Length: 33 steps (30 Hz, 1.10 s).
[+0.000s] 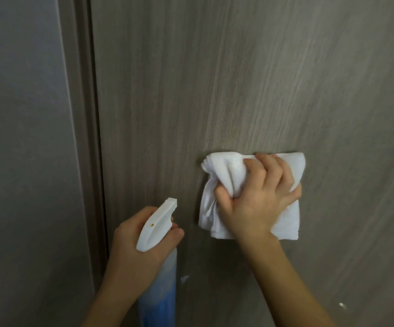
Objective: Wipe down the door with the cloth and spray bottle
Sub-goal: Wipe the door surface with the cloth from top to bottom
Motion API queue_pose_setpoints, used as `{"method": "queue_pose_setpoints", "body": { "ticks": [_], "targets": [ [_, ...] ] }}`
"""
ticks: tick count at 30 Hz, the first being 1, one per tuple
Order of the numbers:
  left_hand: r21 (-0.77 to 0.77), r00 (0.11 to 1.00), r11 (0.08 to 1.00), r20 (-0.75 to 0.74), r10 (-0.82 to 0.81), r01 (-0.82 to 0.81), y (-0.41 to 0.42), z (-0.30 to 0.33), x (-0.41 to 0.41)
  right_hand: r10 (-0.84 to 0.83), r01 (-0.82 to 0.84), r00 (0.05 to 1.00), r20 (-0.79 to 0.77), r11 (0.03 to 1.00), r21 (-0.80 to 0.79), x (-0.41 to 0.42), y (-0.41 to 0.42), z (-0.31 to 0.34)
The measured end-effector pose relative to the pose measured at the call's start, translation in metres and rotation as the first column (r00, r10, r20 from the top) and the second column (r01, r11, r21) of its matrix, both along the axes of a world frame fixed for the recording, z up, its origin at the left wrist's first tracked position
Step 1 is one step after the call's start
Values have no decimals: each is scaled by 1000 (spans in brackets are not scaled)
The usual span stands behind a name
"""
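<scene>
- Our right hand (259,199) bunches the white cloth (245,197) in curled fingers and presses it flat against the wood-grain door (238,79), roughly mid-panel and well right of the frame (82,114).
- Our left hand (141,241) wraps around the neck of the spray bottle (158,267), a finger at the trigger, with the nozzle pointing up toward the door just left of the cloth.
- The cloth is gripped only at its middle; we judge the loose lower corners could fold under and leave streaks if we drag it hard.
- A squeeze from here would likely wet the door beside the cloth, or our own knuckles if the nozzle drifts right.
- Small pale flecks (184,278) sit on the door below the cloth; we cannot tell whether they are droplets or marks, and a wipe kept at this height would likely miss them.
- The dark gap along the frame could catch runoff if we overspray near it.
</scene>
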<state>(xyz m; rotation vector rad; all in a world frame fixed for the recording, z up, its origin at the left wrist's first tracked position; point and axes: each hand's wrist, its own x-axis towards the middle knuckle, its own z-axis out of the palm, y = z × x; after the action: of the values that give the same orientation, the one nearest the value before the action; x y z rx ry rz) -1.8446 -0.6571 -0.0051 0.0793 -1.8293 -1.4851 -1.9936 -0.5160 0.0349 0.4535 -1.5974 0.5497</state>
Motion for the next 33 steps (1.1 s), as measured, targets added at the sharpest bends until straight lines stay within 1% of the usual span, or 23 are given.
{"method": "queue_pose_setpoints", "body": {
  "ticks": [3, 6, 8, 10, 12, 13, 17, 19, 22, 25, 27, 30, 33],
  "targets": [
    [-24, 1000, 1000, 14, 14, -13, -12, 3, 9, -24, 24, 1000, 4, 996, 85, 8, -33, -18],
    [-46, 1000, 999, 12, 28, -27, -24, 4, 17, -33, 40, 999, -36, 972, 232, 12, -56, -36],
    [-37, 999, 999, 18, 35, -34, -29, 5, 19, -7, 36, 996, -88, 944, 329, 12, -57, -42],
    [-32, 999, 999, 23, 38, -38, -32, 4, 19, 39, 11, 991, -125, 925, 380, 10, -48, -41],
    [-25, 999, 999, 26, 37, -37, -33, 3, 17, 51, -3, 992, -119, 929, 371, 6, -31, -34],
    [-16, 999, 999, 27, 36, -36, -33, 3, 16, 45, -7, 994, -104, 942, 335, 4, -19, -29],
    [23, 999, 999, 26, 25, -26, -34, 2, 12, 6, 3, 996, -88, 994, 106, -10, 27, -3],
    [31, 999, 999, 28, 23, -23, -34, 2, 11, -5, 9, 994, -110, 999, 40, -14, 32, 2],
    [40, 1000, 999, 21, 18, -19, -34, 3, 10, -5, 6, 994, -107, 1000, 10, -10, 15, -2],
    [39, 1000, 999, 17, 12, -13, -36, 3, 11, 8, -6, 999, -47, 999, 39, 0, -13, -11],
    [27, 1000, 999, 21, 17, -18, -38, 3, 12, -9, 12, 1000, -22, 993, 121, 9, -35, -20],
    [15, 999, 999, 18, 38, -38, -42, 4, 14, -18, 24, 1000, -24, 957, 291, 19, -67, -30],
    [14, 999, 999, 8, 40, -40, -44, 8, 14, -1, 7, 1000, -18, 933, 359, 21, -73, -28]
  ]
}}
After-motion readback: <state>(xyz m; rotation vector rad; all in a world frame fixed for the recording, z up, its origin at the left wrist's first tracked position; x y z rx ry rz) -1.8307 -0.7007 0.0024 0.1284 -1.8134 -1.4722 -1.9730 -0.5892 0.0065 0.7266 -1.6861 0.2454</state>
